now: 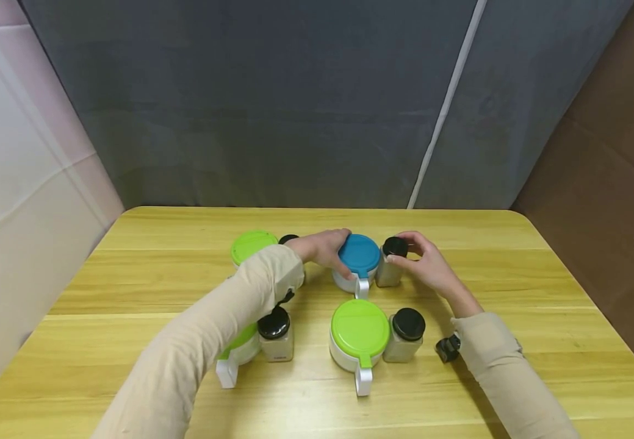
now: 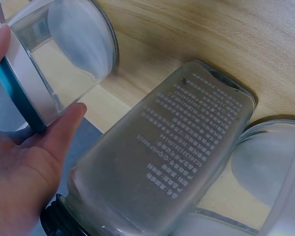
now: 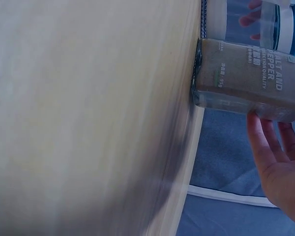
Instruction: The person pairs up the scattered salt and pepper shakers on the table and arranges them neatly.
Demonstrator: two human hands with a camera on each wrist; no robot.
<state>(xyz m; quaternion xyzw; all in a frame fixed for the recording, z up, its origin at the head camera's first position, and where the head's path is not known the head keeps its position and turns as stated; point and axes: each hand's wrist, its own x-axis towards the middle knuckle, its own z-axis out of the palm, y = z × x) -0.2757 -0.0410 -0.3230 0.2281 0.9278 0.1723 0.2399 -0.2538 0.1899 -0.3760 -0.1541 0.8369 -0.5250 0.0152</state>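
Note:
My left hand [image 1: 324,249] grips a clear jar with a blue lid [image 1: 359,253] and a white handle, thumb on the near side and fingers at the back. The left wrist view shows this hand [image 2: 29,172] around the jar's teal rim [image 2: 19,91]. Right beside it stands a black-capped seasoning bottle [image 1: 389,271], held between the thumb and fingers of my right hand [image 1: 429,263]. Salt and pepper lettering shows on that bottle [image 3: 250,81] in the right wrist view, where fingertips touch its side. Both containers appear upright on the table.
Nearer on the wooden table [image 1: 487,256] stand a green-lidded jar [image 1: 359,329] and a black-capped bottle [image 1: 406,335]. Another such pair, green-lidded jar [image 1: 242,347] and bottle [image 1: 276,335], sits front left. Behind my left forearm are a green lid [image 1: 253,245] and a partly hidden black cap [image 1: 288,238].

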